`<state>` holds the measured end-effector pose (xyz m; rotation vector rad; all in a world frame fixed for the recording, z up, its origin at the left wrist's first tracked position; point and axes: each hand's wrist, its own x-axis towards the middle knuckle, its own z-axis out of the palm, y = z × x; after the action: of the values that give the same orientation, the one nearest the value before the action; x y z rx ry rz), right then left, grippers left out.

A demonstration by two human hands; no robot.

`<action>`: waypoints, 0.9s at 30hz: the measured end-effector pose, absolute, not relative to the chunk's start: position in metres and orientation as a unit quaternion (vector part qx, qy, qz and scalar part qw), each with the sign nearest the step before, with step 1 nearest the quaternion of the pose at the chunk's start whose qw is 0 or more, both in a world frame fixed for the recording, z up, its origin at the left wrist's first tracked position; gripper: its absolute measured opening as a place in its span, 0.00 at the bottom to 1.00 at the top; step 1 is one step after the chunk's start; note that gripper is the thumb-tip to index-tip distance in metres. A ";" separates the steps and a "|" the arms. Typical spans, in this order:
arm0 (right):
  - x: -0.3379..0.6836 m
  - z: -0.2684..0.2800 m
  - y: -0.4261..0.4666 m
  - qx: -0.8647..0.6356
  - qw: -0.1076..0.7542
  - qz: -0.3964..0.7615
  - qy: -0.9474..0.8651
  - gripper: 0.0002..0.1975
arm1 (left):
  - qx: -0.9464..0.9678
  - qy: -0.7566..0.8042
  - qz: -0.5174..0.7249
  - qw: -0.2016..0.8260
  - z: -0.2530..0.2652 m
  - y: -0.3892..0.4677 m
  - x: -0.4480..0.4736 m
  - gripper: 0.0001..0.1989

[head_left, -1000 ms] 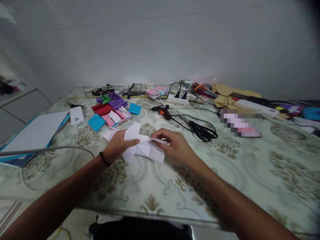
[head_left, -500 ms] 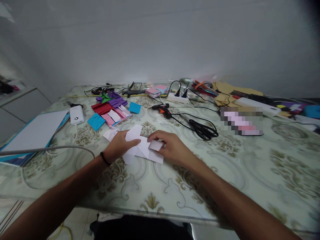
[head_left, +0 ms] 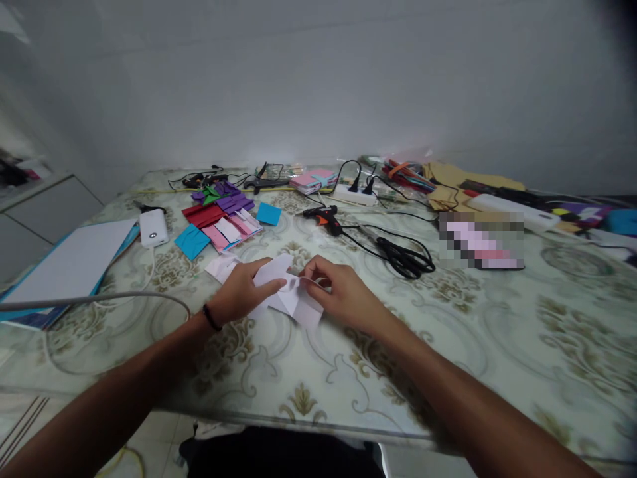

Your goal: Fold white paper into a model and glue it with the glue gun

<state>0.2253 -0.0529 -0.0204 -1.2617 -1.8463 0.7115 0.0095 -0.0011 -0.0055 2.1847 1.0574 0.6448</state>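
Note:
A folded sheet of white paper [head_left: 304, 311] is held just above the patterned tablecloth, between both hands. My left hand [head_left: 243, 289], a dark band at its wrist, grips the paper's left part, thumb on top. With thumb and fingers pinched, my right hand [head_left: 336, 289] holds a flap at the paper's upper right. The flap stands bent up near the fingertips. Partly behind my left hand lies another piece of white folded paper [head_left: 221, 267]. Beyond it sit folded pink and white papers [head_left: 233, 229], red folded papers [head_left: 203, 214] and a blue paper square [head_left: 192, 241].
A glue gun [head_left: 323, 218] with a coiled black cable [head_left: 405, 257] lies ahead on the right. Behind it is a white power strip [head_left: 354, 194]. A white power bank [head_left: 153, 228] and a stack of sheets [head_left: 74, 262] are on the left.
My right hand has drawn the white paper's flap up and inward, curling it. The paper's left part has tilted, and my left hand has shifted slightly right.

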 end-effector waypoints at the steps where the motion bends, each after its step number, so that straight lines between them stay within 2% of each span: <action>1: 0.225 -0.020 -0.053 -0.499 0.389 0.276 -0.724 0.03 | 0.833 0.389 0.242 0.309 -0.005 -0.002 0.010 0.18; 5: 0.224 -0.019 -0.054 -0.519 0.396 0.263 -0.710 0.04 | 0.854 0.367 0.228 0.289 -0.006 -0.003 0.011 0.23; 12: 0.221 -0.016 -0.054 -0.542 0.418 0.251 -0.685 0.06 | 0.843 0.404 0.237 0.266 -0.008 -0.006 0.011 0.16; 16: 0.221 -0.019 -0.054 -0.515 0.446 0.307 -0.665 0.04 | 0.839 0.408 0.250 0.261 -0.007 -0.006 0.011 0.13; 22: 0.222 -0.023 -0.052 -0.508 0.452 0.331 -0.654 0.05 | 0.824 0.422 0.259 0.277 -0.006 -0.005 0.011 0.17; 27: 0.219 -0.024 -0.052 -0.522 0.482 0.340 -0.616 0.06 | 0.804 0.406 0.269 0.341 -0.007 -0.004 0.011 0.19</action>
<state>0.2192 -0.0520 -0.0237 -1.2723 -1.5017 0.8275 0.0107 -0.0040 -0.0067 2.0918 1.0560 0.6993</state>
